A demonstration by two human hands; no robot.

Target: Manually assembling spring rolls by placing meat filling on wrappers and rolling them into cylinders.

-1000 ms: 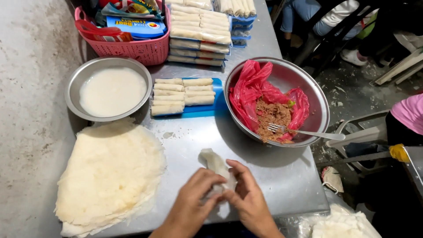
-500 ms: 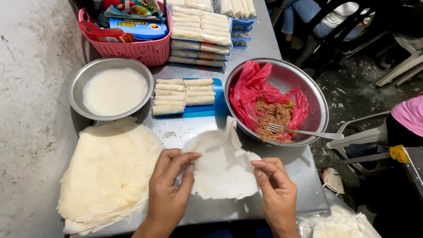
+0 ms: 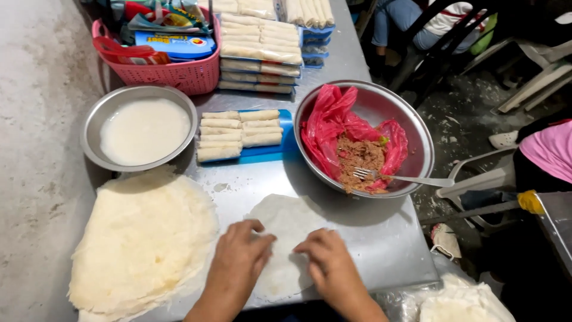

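Even, fairly bright overhead light, soft glare on the steel bench (image 3: 369,238) and the metal bowl (image 3: 411,125) rim, short soft shadows under the bowl, upper right of the frame dim, slight softness and wide-angle stretch at the edges

Behind: a pink basket (image 3: 179,74), a bowl of white liquid (image 3: 140,128) — rolled wraps on a blue tray (image 3: 271,150).

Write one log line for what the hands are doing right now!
left hand: flat on wrapper sheet | right hand: flat on same sheet | left: wrapper stack | behind: filling bowl, fork
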